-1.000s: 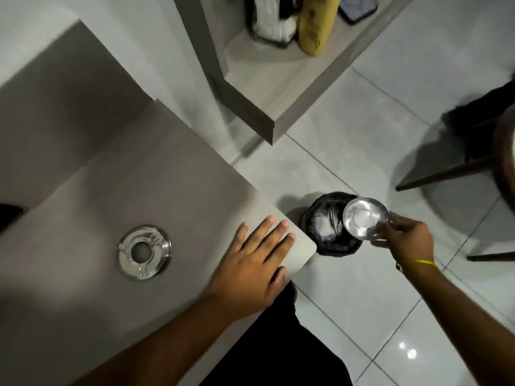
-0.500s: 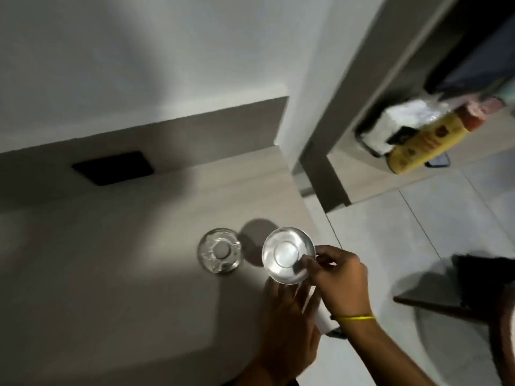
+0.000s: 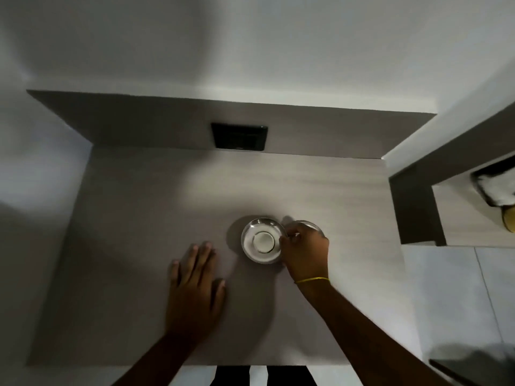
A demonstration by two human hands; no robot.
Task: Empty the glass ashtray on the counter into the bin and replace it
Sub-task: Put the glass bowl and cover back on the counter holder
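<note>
Glass, clear and shiny, makes the round ashtray: a shallow bowl with a bright rim and a pale flat circle in its middle. It sits near the centre of the grey wood-grain desk, a little to the right, with its mouth facing up toward the camera. Being round, it shows no long axis, and I cannot tell if its base touches the desk fully or is just above it. The right hand pinches the ashtray's right rim between thumb and fingers, and a thin yellow band goes around the wrist. Behind this hand a second shiny round piece shows only as a curved edge; what it is I cannot tell.

The left hand lies flat on the desk with its fingers spread, just to the left of the ashtray and not touching it.

Bare desk surface lies to the left and behind the ashtray, as far as the back panel with the black socket plate. At the right the desk ends at a dark upright panel, beside a shelf that holds a white folded item. The near edge of the desk runs below both forearms, with tiled floor at the lower right
</note>
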